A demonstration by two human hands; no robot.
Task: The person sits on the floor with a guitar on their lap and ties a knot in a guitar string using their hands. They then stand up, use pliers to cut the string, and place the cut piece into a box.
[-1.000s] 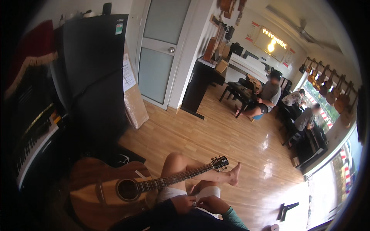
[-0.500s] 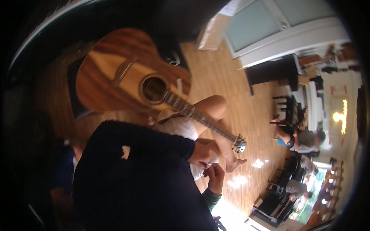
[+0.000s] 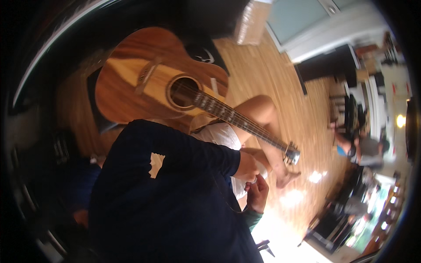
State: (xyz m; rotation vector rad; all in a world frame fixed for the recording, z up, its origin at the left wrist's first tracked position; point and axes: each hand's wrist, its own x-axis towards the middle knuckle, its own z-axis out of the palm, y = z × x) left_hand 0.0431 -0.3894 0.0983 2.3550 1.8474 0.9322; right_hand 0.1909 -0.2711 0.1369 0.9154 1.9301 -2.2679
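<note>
My left hand (image 3: 247, 168), at the end of a dark navy sleeve, is closed, its fingertips meeting those of my right hand (image 3: 258, 195). A green cuff shows at my right wrist, and that hand's fingers are pinched too. Something small and silvery shows where the fingertips meet, too small to name. Beyond my left arm lies a brown acoustic guitar (image 3: 131, 83), soundboard facing me, its neck slanting down to the right. Its headstock (image 3: 291, 154) hangs above a bare foot (image 3: 287, 179). Neither hand touches the guitar. White shorts (image 3: 221, 135) and a bent bare leg (image 3: 265, 115) show beneath the neck.
The scene is tilted sideways. Wooden floor (image 3: 250, 70) runs beyond the guitar, with bright sunlight patches. A wrapped cardboard box (image 3: 253, 23) stands by a white-framed glass door (image 3: 294, 19). Blurred people (image 3: 370, 151) are at the right. A dark pronged object (image 3: 265, 247) is at the bottom.
The guitar, legs and my hands all sit farther right and a little higher in the picture, as the view has shifted. My fingertips stay together.
</note>
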